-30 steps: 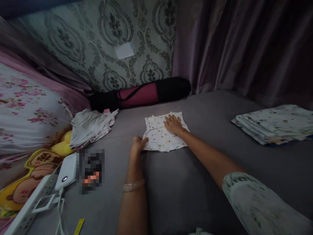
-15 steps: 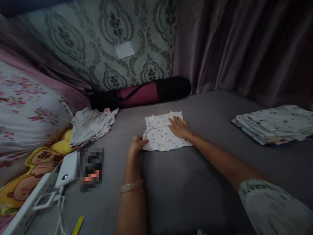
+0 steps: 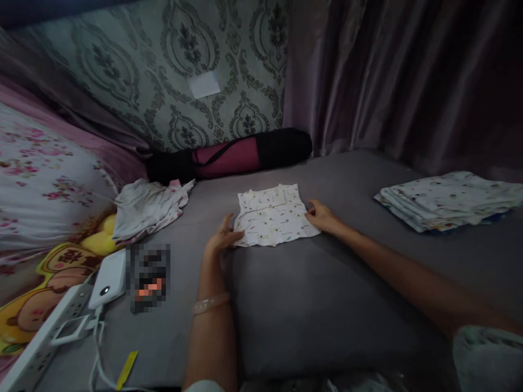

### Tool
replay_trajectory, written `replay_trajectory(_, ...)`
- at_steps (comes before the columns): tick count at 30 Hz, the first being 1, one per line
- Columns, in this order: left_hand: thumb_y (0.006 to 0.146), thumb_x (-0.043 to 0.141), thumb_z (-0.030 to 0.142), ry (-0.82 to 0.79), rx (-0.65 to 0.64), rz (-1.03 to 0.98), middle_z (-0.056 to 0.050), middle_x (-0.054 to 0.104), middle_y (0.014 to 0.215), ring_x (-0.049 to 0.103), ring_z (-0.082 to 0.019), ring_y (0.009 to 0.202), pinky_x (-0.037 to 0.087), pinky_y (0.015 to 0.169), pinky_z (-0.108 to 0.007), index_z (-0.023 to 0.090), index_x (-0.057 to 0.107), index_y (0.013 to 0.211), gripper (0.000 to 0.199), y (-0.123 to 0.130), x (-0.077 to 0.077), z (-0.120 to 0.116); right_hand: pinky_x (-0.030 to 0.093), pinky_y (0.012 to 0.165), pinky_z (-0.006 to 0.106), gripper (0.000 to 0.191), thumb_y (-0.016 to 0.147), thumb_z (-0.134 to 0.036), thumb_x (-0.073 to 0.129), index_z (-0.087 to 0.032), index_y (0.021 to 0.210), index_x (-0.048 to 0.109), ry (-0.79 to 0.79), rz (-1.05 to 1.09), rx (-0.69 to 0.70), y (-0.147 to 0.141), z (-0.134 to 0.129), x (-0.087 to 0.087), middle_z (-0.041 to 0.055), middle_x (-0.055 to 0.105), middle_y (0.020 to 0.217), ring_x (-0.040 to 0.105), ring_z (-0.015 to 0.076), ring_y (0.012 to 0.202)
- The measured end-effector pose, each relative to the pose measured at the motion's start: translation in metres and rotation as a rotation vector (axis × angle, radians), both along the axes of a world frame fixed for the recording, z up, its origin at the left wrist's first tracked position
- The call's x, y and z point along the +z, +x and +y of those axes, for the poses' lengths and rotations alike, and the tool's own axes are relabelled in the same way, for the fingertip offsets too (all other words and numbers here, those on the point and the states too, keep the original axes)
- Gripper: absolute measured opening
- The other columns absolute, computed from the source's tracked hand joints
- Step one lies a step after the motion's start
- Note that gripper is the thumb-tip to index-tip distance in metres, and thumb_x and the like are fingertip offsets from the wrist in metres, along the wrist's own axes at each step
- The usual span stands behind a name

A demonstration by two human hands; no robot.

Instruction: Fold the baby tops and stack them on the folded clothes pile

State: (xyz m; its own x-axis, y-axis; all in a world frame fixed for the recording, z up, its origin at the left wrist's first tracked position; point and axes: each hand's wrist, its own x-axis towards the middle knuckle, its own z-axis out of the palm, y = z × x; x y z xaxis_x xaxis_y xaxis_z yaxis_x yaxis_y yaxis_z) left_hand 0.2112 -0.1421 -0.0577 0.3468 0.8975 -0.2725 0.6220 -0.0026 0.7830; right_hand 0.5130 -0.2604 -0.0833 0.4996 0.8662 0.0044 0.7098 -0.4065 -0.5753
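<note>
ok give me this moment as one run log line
printed cloth: on grey surface; left hand: at left edge; right hand: at right edge; cloth stack: far right

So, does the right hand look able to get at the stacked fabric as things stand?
Probably yes, by reaching sideways: between the right hand, at the edge of the printed cloth, and the stacked fabric, only grey sheet shows.
</note>
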Motion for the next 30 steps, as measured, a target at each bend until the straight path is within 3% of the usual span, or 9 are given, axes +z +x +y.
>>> replay_trajectory(4, 0.079, 0.065, 0.028, -0.019, -0.136, -0.034, 0.005, 0.052, 0.063, 0.047, -0.008, 0.046, 0.04, 0.046, -0.019, 0.022, 0.026, 0.149, 0.08, -0.001, -0.001, -0.005, 0.046, 0.057, 0.023, 0.058, 0.084, -0.023, 0.052, -0.015, 0.141, 0.043, -0.032, 0.125, 0.164, -0.003, -0.03, 0.005, 0.0029, 0.066, 0.078, 0.06, 0.0139, 0.061)
replay_trajectory(7, 0.08, 0.061, 0.036, 0.052, -0.237, -0.102, 0.006, 0.048, 0.061, 0.045, -0.008, 0.047, 0.037, 0.045, -0.018, 0.018, 0.045, 0.138, 0.063, -0.004, -0.001, -0.009, 0.045, 0.056, 0.023, 0.045, 0.088, -0.025, 0.043, -0.015, 0.13, 0.056, -0.054, 0.18, 0.336, 0.0, -0.044, 0.004, 0.0025, 0.064, 0.074, 0.059, 0.0133, 0.058)
replay_trajectory(11, 0.076, 0.061, 0.044, 0.117, -0.29, -0.069, 0.003, 0.05, 0.063, 0.049, -0.01, 0.056, 0.039, 0.052, -0.02, 0.014, 0.067, 0.109, 0.044, -0.013, 0.005, -0.016, 0.048, 0.069, 0.026, 0.049, 0.078, -0.015, 0.047, -0.016, 0.126, 0.06, -0.031, -0.004, 0.52, 0.008, -0.056, 0.003, 0.0068, 0.065, 0.091, 0.06, 0.0162, 0.074)
replay_trajectory(14, 0.072, 0.064, 0.033, 0.151, -0.334, -0.021, 0.001, 0.057, 0.071, 0.053, -0.012, 0.064, 0.044, 0.059, -0.021, 0.016, 0.061, 0.119, 0.049, -0.018, 0.008, -0.022, 0.048, 0.077, 0.027, 0.061, 0.074, -0.009, 0.046, -0.019, 0.134, 0.051, 0.039, -0.13, 0.632, 0.011, -0.063, 0.004, 0.0095, 0.061, 0.106, 0.06, 0.0178, 0.087)
replay_trajectory(17, 0.069, 0.057, 0.014, 0.334, -0.392, 0.057, -0.004, 0.061, 0.091, 0.057, -0.015, 0.08, 0.048, 0.073, -0.025, 0.017, 0.056, 0.123, 0.053, -0.018, 0.002, -0.026, 0.046, 0.086, 0.03, 0.047, 0.082, -0.009, 0.04, -0.019, 0.125, 0.056, 0.126, -0.301, 0.61, 0.007, -0.065, 0.005, 0.0111, 0.059, 0.108, 0.057, 0.02, 0.1)
replay_trajectory(20, 0.068, 0.049, 0.006, 0.582, -0.435, 0.175, -0.009, 0.056, 0.11, 0.056, -0.018, 0.1, 0.046, 0.089, -0.029, 0.017, 0.056, 0.117, 0.051, -0.017, -0.009, -0.025, 0.046, 0.086, 0.034, 0.033, 0.087, -0.013, 0.039, -0.019, 0.109, 0.063, 0.13, -0.473, 0.536, 0.002, -0.06, 0.008, 0.0123, 0.059, 0.104, 0.056, 0.0227, 0.099)
replay_trajectory(23, 0.075, 0.044, 0.006, 0.71, -0.479, 0.292, -0.011, 0.054, 0.11, 0.055, -0.019, 0.099, 0.046, 0.089, -0.031, 0.016, 0.057, 0.115, 0.044, -0.017, -0.017, -0.022, 0.043, 0.092, 0.041, 0.029, 0.084, -0.01, 0.044, -0.018, 0.101, 0.066, 0.145, -0.585, 0.543, 0.0, -0.053, 0.014, 0.0156, 0.056, 0.12, 0.052, 0.027, 0.11)
replay_trajectory(27, 0.084, 0.043, 0.011, 0.911, -0.515, 0.418, -0.015, 0.054, 0.12, 0.052, -0.026, 0.109, 0.043, 0.094, -0.04, 0.017, 0.063, 0.112, 0.036, -0.016, -0.017, -0.02, 0.028, 0.11, 0.046, 0.049, 0.08, -0.001, 0.039, -0.015, 0.122, 0.059, 0.201, -0.646, 0.687, 0.003, -0.042, 0.015, 0.0125, 0.039, 0.147, 0.028, 0.0253, 0.138)
replay_trajectory(30, 0.089, 0.041, 0.011, 0.951, -0.655, 0.399, -0.013, 0.055, 0.131, 0.046, -0.025, 0.125, 0.031, 0.109, -0.044, 0.02, 0.061, 0.12, 0.039, -0.013, -0.015, -0.019, 0.022, 0.115, 0.042, 0.06, 0.081, 0.003, 0.033, -0.017, 0.134, 0.052, 0.139, -0.568, 0.85, 0.005, -0.037, 0.011, 0.0079, 0.041, 0.148, 0.027, 0.0175, 0.14)
